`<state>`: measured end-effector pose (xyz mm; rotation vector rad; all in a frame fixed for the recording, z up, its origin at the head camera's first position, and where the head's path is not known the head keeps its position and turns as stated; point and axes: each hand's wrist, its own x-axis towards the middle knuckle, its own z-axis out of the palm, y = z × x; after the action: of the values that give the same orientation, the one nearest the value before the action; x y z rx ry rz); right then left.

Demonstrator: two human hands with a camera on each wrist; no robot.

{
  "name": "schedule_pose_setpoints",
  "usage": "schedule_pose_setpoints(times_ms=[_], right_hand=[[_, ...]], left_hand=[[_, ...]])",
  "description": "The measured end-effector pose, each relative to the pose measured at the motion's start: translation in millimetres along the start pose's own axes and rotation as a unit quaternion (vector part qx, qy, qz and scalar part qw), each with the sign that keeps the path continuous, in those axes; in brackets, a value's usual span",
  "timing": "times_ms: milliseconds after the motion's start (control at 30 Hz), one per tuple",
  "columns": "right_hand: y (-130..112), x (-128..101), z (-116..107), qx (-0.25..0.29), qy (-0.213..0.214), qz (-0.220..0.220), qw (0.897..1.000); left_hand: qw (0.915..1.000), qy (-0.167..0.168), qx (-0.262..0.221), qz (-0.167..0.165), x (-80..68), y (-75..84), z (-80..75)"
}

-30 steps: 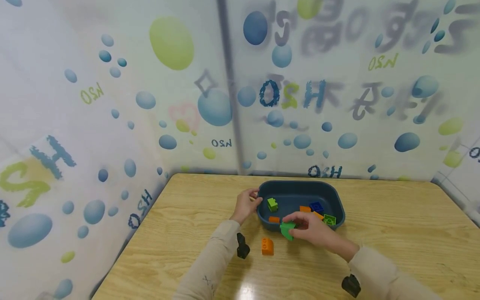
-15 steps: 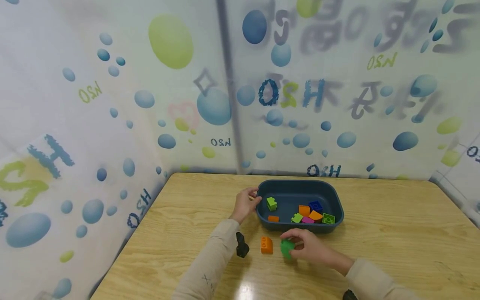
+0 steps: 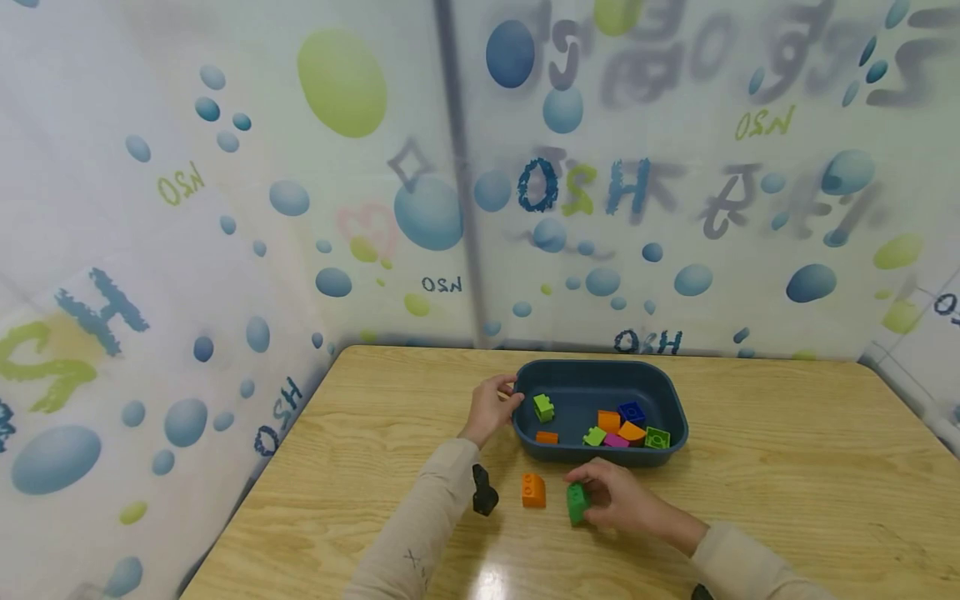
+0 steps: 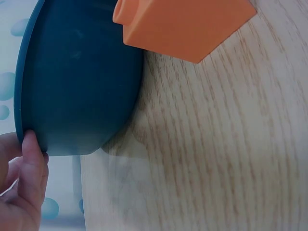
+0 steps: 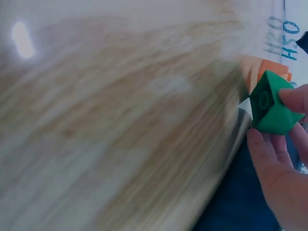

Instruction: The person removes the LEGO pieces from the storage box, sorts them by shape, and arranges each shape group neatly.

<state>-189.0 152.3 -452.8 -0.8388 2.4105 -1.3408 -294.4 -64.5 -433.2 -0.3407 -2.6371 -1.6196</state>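
Pinching the green brick [image 3: 576, 502] in our right hand [image 3: 626, 502], we place it flat beside the orange brick [image 3: 534, 490]; our left hand [image 3: 491, 408] grips the bin [image 3: 600, 379] rim.

Soft, even light fills the head view, bright without hard contrast; a white glare patch sits on the tabletop [image 3: 491, 579] near its near edge, so the source seems to be overhead. Shadows are faint, a thin dark rim under the blue bin [image 3: 600, 454]. The printed backdrop bows outward toward the frame corners from wide-lens distortion, and its upper lettering looks smeared. The left wrist view is sharp enough on the wood grain, with a soft grey shadow beside the bin and an orange block [image 4: 185, 26] slightly out of focus. The right wrist view is heavily motion-blurred, wood grain streaked, one glare spot at upper left; the green block [image 5: 269, 103] is fairly crisp.
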Motion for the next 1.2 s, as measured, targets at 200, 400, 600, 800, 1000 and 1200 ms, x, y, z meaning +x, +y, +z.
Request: schedule_pose_setpoints(times_ms=[200,400,600,800,1000,1200], right_hand=[[3.1,-1.8,-0.2,-0.044,-0.002,-0.011,0.999],[6.7,-1.1,0.2,-0.082,0.009,-0.022,0.996],[6.5,-1.3,-0.4,-0.076,0.010,-0.021,0.997],[2.7,-3.2,-1.6,-0.040,0.011,-0.002,0.999],[0.7,-0.5,5.0,-0.039,0.034,0.020,0.998],[2.9,-0.5,11.2,-0.072,0.058,0.023,0.995]], left_hand=[[1.0000,0.002,0.001,0.003,0.2,-0.2,0.8],[1.0000,0.002,0.000,0.006,-0.2,-0.3,0.0],[1.0000,-0.001,-0.005,0.005,-0.9,0.0,-0.5],[1.0000,0.000,-0.005,0.005,-0.4,-1.1,-0.7],[1.0000,0.000,-0.004,0.000,0.5,-1.4,-0.9],[1.0000,-0.003,-0.001,0.004,-0.1,0.6,-0.6]])
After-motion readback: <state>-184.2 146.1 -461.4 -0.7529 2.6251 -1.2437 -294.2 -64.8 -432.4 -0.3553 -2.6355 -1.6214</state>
